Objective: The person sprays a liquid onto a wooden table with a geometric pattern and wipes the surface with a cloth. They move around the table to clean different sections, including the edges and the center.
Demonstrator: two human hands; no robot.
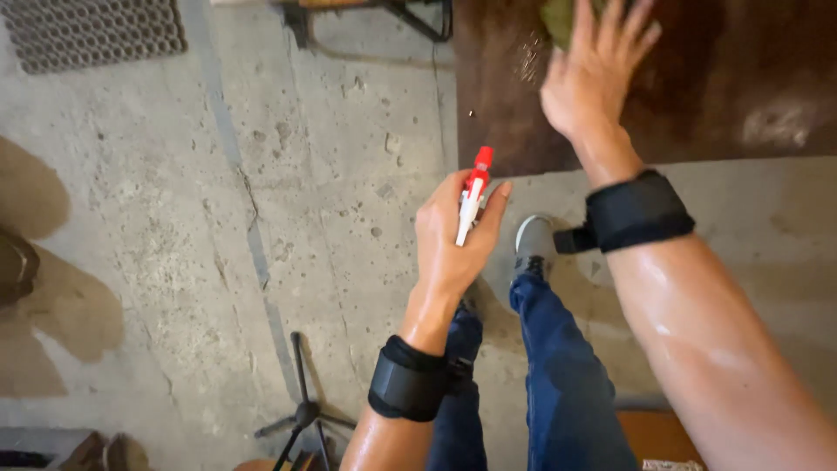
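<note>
My left hand (449, 240) grips a spray bottle (472, 199) with a white trigger head and a red nozzle that points up toward a rusty brown metal sheet (750, 78). My right hand (597, 74) is pressed flat on that sheet, fingers spread over an olive-green scouring pad (558, 19), which shows only at the top edge. Both wrists wear black straps. Wet spots glisten on the sheet to the left of the pad.
The floor is rough grey concrete (331, 174). My legs in blue jeans and a grey shoe (534, 240) stand below the sheet. A black tripod stand (305, 410) sits at the bottom. A metal grate (91, 30) lies top left, and a black frame (384, 13) at the top.
</note>
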